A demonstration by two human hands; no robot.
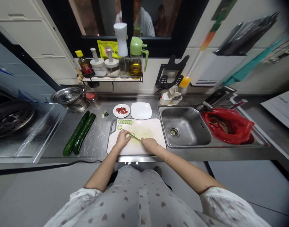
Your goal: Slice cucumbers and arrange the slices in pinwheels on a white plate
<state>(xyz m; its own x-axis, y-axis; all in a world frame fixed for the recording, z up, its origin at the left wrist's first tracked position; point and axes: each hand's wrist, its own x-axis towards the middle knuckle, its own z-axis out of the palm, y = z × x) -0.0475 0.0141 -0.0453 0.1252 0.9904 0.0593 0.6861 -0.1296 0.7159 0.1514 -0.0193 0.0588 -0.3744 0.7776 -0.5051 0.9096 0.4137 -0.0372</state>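
My right hand is closed around the handle end of a thin knife, whose narrow blade points left over the cutting board. My left hand has its fingers drawn together at the blade's far end, against a pale green cucumber slice. What lies under those fingertips is partly hidden. At the board's upper left, several cucumber slices overlap in a row. One single slice lies just below them, above my left hand.
Two whole cucumbers lie left of the board. Behind it stand a plate of chopped red pieces and a white plate. The sink is at the right, with a red plastic bag beside it. A lidded pot stands back left.
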